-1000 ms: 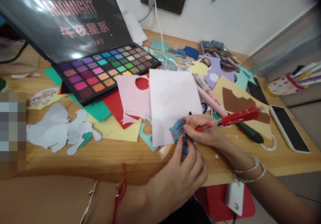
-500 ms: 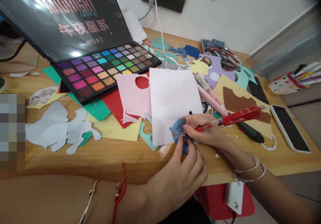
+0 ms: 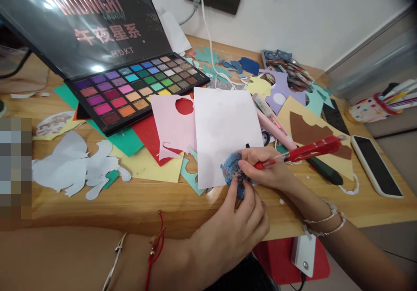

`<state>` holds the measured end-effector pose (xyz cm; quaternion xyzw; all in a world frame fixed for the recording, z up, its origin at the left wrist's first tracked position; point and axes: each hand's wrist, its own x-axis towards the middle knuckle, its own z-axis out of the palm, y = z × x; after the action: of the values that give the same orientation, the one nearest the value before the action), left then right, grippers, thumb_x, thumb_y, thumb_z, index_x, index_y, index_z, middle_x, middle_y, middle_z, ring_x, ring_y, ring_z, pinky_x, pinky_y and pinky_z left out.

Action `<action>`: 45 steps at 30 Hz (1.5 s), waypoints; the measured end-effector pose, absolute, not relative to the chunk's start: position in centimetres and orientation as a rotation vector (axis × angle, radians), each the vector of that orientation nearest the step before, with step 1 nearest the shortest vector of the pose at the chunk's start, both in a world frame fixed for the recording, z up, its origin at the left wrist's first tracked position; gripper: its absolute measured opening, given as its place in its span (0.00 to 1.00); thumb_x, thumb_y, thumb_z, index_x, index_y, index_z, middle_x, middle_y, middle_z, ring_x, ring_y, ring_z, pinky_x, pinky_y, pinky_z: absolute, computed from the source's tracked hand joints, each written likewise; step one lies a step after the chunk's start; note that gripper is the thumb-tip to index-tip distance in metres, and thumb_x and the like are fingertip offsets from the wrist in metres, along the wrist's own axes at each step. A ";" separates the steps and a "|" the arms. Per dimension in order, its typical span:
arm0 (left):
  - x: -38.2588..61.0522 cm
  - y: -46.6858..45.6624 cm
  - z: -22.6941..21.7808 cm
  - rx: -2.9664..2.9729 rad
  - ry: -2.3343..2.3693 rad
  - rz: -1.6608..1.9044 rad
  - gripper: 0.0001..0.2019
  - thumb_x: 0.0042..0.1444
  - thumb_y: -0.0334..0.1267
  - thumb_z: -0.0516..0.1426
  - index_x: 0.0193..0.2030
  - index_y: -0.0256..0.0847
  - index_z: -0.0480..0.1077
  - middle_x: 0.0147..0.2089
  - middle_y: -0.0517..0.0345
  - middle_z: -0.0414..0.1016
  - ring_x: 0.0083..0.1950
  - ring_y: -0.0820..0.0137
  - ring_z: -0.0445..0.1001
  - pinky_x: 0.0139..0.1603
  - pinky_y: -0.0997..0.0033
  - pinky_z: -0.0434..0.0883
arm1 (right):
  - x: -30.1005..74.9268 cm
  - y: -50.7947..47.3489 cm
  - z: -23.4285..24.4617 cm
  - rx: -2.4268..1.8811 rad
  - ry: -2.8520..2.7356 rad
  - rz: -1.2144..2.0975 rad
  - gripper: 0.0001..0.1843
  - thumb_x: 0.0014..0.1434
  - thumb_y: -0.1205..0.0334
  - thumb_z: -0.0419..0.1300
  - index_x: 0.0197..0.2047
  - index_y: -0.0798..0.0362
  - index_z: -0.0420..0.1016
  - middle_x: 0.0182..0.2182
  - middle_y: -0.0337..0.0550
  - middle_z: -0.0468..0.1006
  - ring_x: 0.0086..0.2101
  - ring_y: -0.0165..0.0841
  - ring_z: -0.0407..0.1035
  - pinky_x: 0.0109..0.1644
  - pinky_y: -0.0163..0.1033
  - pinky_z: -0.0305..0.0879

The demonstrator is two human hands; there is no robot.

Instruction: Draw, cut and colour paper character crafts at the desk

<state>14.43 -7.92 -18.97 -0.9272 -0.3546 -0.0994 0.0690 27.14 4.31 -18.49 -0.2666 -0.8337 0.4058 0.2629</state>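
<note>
My right hand [image 3: 267, 169] grips a red craft knife [image 3: 306, 150] like a pen, its tip down on a small blue printed cut-out [image 3: 232, 169]. The cut-out lies at the near edge of a white sheet of paper [image 3: 224, 130] on the wooden desk [image 3: 146, 204]. My left hand [image 3: 234, 226] is curled just below, its thumb and fingertips pressing on the cut-out's lower edge to hold it still. Both wrists wear bracelets.
An open eyeshadow palette [image 3: 137, 87] stands at the back left. Coloured paper scraps [image 3: 78, 167] lie all about. A pink pen [image 3: 270, 124], a black marker [image 3: 324, 172], a phone [image 3: 376, 165] and a pen holder [image 3: 371, 108] sit to the right. A white cable [image 3: 208, 34] hangs from the wall socket.
Almost nothing; the view has shifted slightly and both hands stay on the blue cut-out with the knife tip in the same place.
</note>
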 end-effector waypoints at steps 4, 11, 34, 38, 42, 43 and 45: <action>14.5 -7.9 -19.0 -2.786 -1.062 -0.303 0.21 0.59 0.39 0.45 0.57 0.29 0.60 0.54 0.38 0.62 0.59 0.44 0.58 0.58 0.42 0.57 | 27.2 4.3 -18.6 -0.736 -2.261 1.102 0.22 0.54 0.70 0.56 0.16 0.52 0.48 0.17 0.31 0.51 0.18 0.23 0.47 0.20 0.32 0.45; 14.3 -7.7 -18.9 -2.784 -1.067 -0.290 0.21 0.59 0.39 0.45 0.56 0.29 0.60 0.54 0.38 0.63 0.59 0.45 0.58 0.57 0.43 0.58 | 27.3 4.3 -18.6 -0.757 -2.278 1.072 0.21 0.55 0.70 0.55 0.16 0.52 0.48 0.16 0.31 0.52 0.19 0.23 0.48 0.20 0.32 0.47; 13.8 -7.7 -18.4 -2.698 -1.022 -0.334 0.19 0.61 0.38 0.44 0.55 0.31 0.63 0.51 0.44 0.67 0.56 0.48 0.63 0.55 0.44 0.60 | 27.0 4.9 -18.1 -1.003 -1.375 1.352 0.18 0.55 0.66 0.57 0.19 0.51 0.52 0.13 0.27 0.54 0.14 0.23 0.50 0.17 0.30 0.49; 13.5 -7.5 -18.2 -2.640 -1.014 -0.336 0.19 0.61 0.39 0.43 0.53 0.32 0.65 0.49 0.46 0.68 0.52 0.51 0.66 0.51 0.45 0.64 | 27.4 4.7 -17.8 -1.136 -1.359 1.418 0.18 0.55 0.62 0.58 0.19 0.51 0.54 0.13 0.29 0.57 0.15 0.23 0.52 0.15 0.28 0.49; 13.7 -7.4 -18.6 -2.594 -0.942 -0.368 0.18 0.61 0.39 0.44 0.52 0.33 0.66 0.49 0.47 0.69 0.53 0.52 0.67 0.51 0.46 0.63 | 27.9 4.4 -17.2 -1.259 -1.359 1.532 0.19 0.55 0.57 0.58 0.19 0.51 0.53 0.13 0.28 0.56 0.14 0.22 0.48 0.14 0.27 0.44; 13.8 -7.4 -18.8 -2.587 -0.910 -0.392 0.17 0.61 0.38 0.45 0.52 0.34 0.66 0.49 0.48 0.69 0.53 0.53 0.66 0.52 0.46 0.63 | 28.0 4.4 -16.9 -1.277 -1.352 1.577 0.20 0.55 0.56 0.58 0.19 0.51 0.53 0.13 0.28 0.55 0.13 0.21 0.47 0.13 0.27 0.43; 14.1 -7.4 -19.0 -2.585 -0.856 -0.440 0.16 0.60 0.37 0.47 0.51 0.36 0.67 0.50 0.49 0.69 0.54 0.55 0.66 0.54 0.48 0.62 | 28.2 4.4 -16.5 -1.307 -1.372 1.650 0.20 0.55 0.55 0.57 0.19 0.51 0.53 0.13 0.27 0.54 0.13 0.20 0.46 0.13 0.27 0.42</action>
<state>14.07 -7.39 -19.01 -0.9199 -0.3047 -0.1567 0.1905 28.21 4.44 -16.47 -0.4947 -0.5192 0.6246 0.3092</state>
